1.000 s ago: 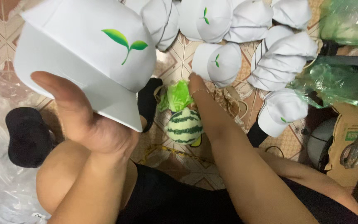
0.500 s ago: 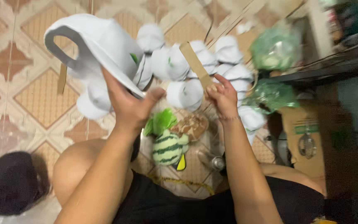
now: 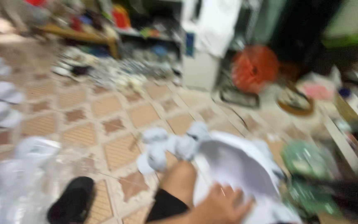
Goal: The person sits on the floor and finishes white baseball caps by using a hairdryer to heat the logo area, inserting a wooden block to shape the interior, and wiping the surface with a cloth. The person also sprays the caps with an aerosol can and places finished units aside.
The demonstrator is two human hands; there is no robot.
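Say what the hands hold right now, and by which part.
One hand grips a white cap at its near edge. Blur hides the exact part and which hand it is; the other hand is out of view.

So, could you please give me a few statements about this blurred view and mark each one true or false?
1. A hand rests on a white cap at the bottom of the view. True.
2. The floor is plain grey concrete. False: it has patterned tan and brown tiles.
3. A black shoe lies at lower left. True.
4. The round orange thing is at far left. False: it is at upper right of centre.
5. Both hands show clearly. False: only one hand can be made out.
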